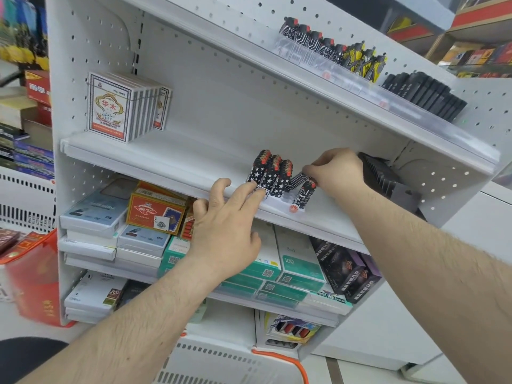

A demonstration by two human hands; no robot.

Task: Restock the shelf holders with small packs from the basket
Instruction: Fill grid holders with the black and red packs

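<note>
My left hand (227, 225) reaches up to the middle shelf (155, 162) with its fingers spread and nearly straight, the fingertips (253, 187) touching the base of the star-patterned packs (270, 174) that stand upright in a tight row in the white holder (288, 202) at the shelf's front edge. It grasps nothing; it only steadies that row. My right hand (336, 169) is just beside, its fingers curled and pinching a black pack with white circuit lines (297, 178), which leans tilted against the starred row. Another circuit-line pack (304, 194) stands in the holder just below my fingers, at the right end of the row; a small red dot sits on the holder's front lip. Farther right on the same shelf, behind my right wrist, lies a dark ribbed holder (381, 176). At the shelf's left end stands a stack of playing-card boxes (124, 106). The shelf above carries a row of patterned packs (335, 49) and a block of black ones (424, 94). Below are pale flat boxes (94, 212), a red card box (156, 212) and green boxes (293, 270). A white basket with an orange rim (277, 358) sits at the bottom, under my arms.
</note>
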